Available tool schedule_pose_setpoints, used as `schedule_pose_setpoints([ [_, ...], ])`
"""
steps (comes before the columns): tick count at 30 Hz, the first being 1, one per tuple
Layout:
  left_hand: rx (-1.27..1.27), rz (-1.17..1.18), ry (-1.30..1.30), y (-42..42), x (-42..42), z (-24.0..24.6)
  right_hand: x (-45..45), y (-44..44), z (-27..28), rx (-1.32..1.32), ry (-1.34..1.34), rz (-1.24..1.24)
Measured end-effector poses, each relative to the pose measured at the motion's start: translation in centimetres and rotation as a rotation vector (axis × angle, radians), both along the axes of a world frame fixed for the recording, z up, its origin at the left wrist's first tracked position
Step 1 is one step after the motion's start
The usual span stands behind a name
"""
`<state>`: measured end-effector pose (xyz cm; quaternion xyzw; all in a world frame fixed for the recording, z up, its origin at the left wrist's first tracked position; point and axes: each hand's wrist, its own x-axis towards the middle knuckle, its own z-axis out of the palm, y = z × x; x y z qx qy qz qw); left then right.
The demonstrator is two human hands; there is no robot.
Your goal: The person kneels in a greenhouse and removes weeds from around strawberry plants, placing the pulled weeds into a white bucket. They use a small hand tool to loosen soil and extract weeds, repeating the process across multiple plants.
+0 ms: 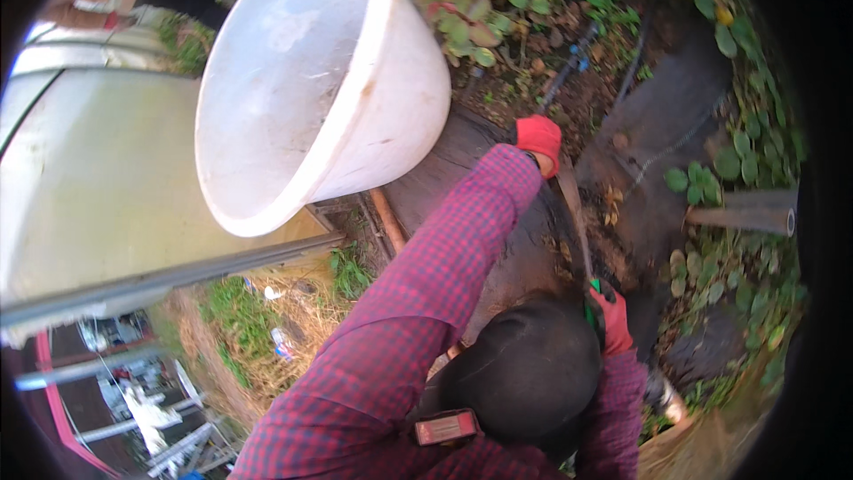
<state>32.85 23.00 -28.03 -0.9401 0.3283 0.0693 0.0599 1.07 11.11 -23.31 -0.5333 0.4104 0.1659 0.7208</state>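
Note:
My left hand [540,140], in a red glove, reaches to the soil edge beside the black ground sheet [466,147]; its fingers are largely hidden, so what it grips cannot be told. A dark pipe with blue fittings [565,77] runs up from near it. My right hand [612,320], also gloved in red, is closed around the green handle [592,307] of a tool with a long, narrow metal blade [576,210], perhaps a saw. The blade points towards my left hand; its far end lies close to the glove. My knee, in dark cloth [540,367], is beside my right hand.
A large white plastic tub [406,93] lies tilted at upper left, near my left forearm. Leafy plants [480,7] border the soil above and at right. A metal pipe end [746,219] sticks out at right. A translucent panel [120,187] stands at left.

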Motion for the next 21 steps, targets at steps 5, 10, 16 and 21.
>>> schedule_pose_setpoints([
  [5, -0.564, 0.43, 0.244, 2.6, 1.4, -1.4, 0.3, 0.6, 2.1, 0.077, -0.095, -0.011],
  [10, -1.291, 0.751, 0.38, 10.5, 3.8, -3.5, 1.0, 1.0, 4.1, 0.103, -0.082, 0.026],
  [16, -1.095, 0.926, 0.221, 13.5, 4.9, -3.1, 0.8, 1.2, 4.4, 0.086, -0.111, -0.07],
  [21, -0.99, 0.845, 0.08, 10.6, 3.6, -2.2, -0.4, 0.4, 4.6, 0.009, -0.099, -0.049],
])
